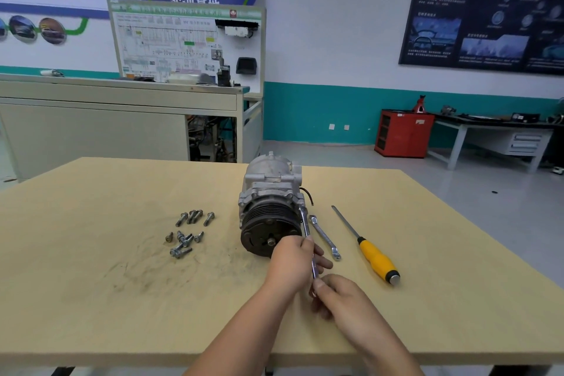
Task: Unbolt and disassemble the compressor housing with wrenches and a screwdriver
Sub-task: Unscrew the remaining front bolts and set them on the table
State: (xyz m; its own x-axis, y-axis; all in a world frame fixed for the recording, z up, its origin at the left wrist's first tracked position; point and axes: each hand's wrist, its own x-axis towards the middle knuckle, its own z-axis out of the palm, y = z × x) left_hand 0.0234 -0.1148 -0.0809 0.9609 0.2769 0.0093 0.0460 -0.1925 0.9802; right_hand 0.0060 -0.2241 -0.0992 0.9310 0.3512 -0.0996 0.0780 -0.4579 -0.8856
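Teal-banded workshop walls with posters stand behind the tan bench [91, 284], where everything is placed around the compressor [268, 201]. The compressor sits near the middle of the bench, its dark pulley face turned toward the person.

Well to the left of the compressor, a loose cluster of bolts [187, 233] lies on the bench, so part of the unbolting looks done already.

Just in front of the pulley, the left hand [290, 262] has its grip closed around the middle of a wrench [304, 223]. The wrench head sits against the flange on the compressor's right side. Its long axis runs from that flange back toward the person, slanting slightly right. The right hand [341, 299] is nearer the person, and its grip pinches the wrench's near end between thumb and fingers. Whether the head is properly seated on a bolt is too small to tell.

The coming move probably turns on this layout. The fastener lies away from both hands, at the far end of the shank. The right hand has the longer lever for swinging the handle, while the left hand is nearer the compressor and better placed to steady the head.

Just to the right of the held tool lies a spare wrench [325, 236], roughly parallel to it. Further right is a yellow-handled screwdriver [374, 255], its tip pointing away from the person.
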